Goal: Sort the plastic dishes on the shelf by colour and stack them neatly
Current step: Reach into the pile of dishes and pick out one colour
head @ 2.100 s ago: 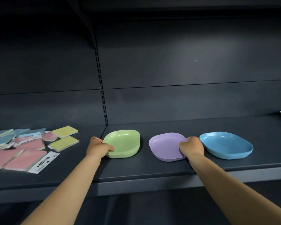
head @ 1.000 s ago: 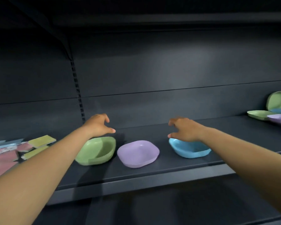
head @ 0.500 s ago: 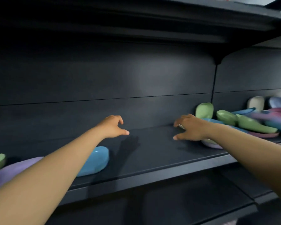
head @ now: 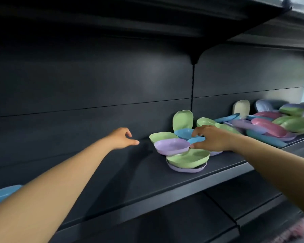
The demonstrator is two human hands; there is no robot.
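Observation:
A jumble of plastic dishes lies on the dark shelf (head: 130,174). A purple dish (head: 171,146) sits in its middle, and in front of it a green dish (head: 188,158) rests on another purple dish (head: 186,169). Behind are a flat green dish (head: 162,136), a blue dish (head: 183,133) and a green dish (head: 182,120) leaning upright. My right hand (head: 210,140) hovers over the blue and purple dishes with fingers spread, holding nothing. My left hand (head: 122,138) hangs in the air left of the pile, loosely curled and empty.
Farther right, a second heap of green, pink, purple and blue dishes (head: 277,123) fills the neighbouring shelf bay. A blue dish (head: 0,193) shows at the far left edge. An upper shelf (head: 147,23) overhangs, and a lower shelf (head: 165,225) lies below.
My view has swung right, away from the three sorted dishes. Both hands let go of them and moved right; my right hand now reaches over the mixed pile.

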